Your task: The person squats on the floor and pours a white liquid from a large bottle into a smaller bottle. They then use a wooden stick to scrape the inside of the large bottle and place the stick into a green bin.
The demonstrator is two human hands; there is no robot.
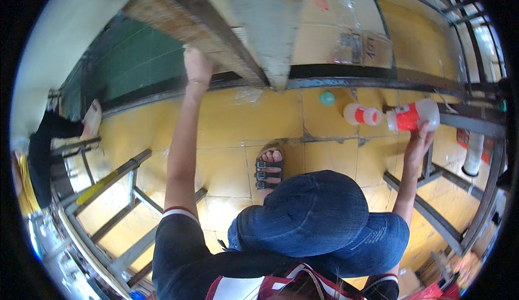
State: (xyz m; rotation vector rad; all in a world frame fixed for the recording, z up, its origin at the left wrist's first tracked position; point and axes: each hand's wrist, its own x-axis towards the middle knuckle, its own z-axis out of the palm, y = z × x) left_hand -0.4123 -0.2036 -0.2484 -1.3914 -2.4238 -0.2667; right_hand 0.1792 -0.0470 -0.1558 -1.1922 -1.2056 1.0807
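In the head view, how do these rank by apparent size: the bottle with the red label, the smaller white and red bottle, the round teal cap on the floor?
1. Bottle with red label, at the right hand.
2. Smaller white and red bottle.
3. Round teal cap.
The first bottle is held nearer the camera, so its true lead is unsure.

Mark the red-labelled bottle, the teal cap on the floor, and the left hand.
red-labelled bottle (pixel 412 116), head view, on its red label.
teal cap (pixel 327 98), head view, centre of the cap.
left hand (pixel 197 66), head view, back of the hand.
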